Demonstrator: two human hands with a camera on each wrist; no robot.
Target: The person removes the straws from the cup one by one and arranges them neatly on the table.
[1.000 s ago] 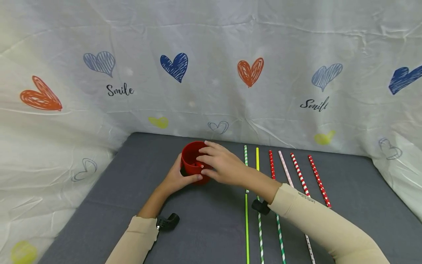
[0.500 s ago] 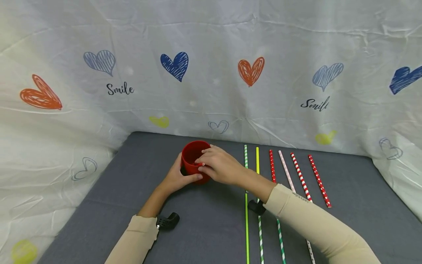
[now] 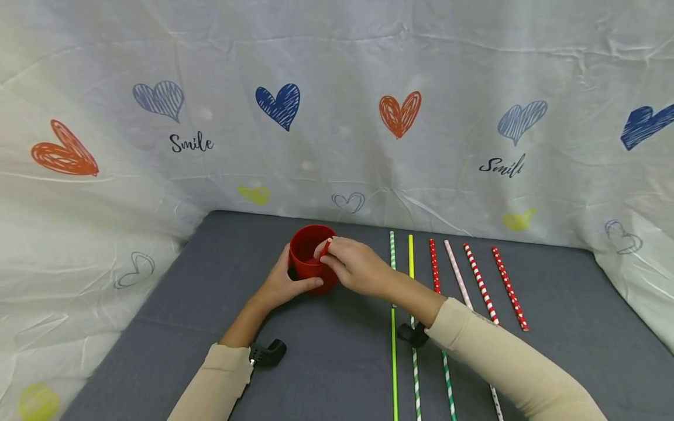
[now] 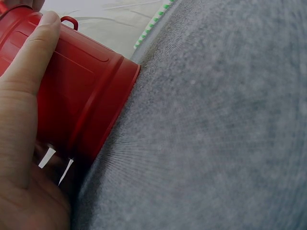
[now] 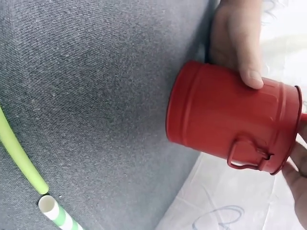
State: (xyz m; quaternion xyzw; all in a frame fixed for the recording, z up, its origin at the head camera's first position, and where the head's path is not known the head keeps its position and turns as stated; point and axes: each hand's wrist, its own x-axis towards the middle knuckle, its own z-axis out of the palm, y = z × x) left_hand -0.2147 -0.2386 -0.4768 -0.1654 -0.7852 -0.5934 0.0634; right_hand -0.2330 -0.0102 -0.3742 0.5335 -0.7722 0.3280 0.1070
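Note:
A red metal bucket (image 3: 304,269) stands on the grey table, tipped sideways only by the camera angle in both wrist views. My left hand (image 3: 279,283) grips its near left side, thumb (image 4: 41,48) laid along the wall. At the bucket's right rim, my right hand (image 3: 358,266) pinches a slim red tube (image 3: 326,246) between thumb and fingers, its end pointing up. The tube's lower part is hidden by the fingers and rim. A small wire loop (image 5: 244,153) sticks out from the bucket's wall in the right wrist view.
Straws lie in two rows right of the bucket: lime green (image 3: 394,362), green-striped (image 3: 392,263), yellow (image 3: 411,257), red dotted (image 3: 433,263), pink (image 3: 457,272), red-striped (image 3: 479,280) and others. My right forearm crosses above several. A white cloth with printed hearts (image 3: 278,106) hangs behind.
My right fingers have drawn together at the rim and now pinch the red tube, which has turned from lying flat to pointing up. The left hand and bucket have stayed put.

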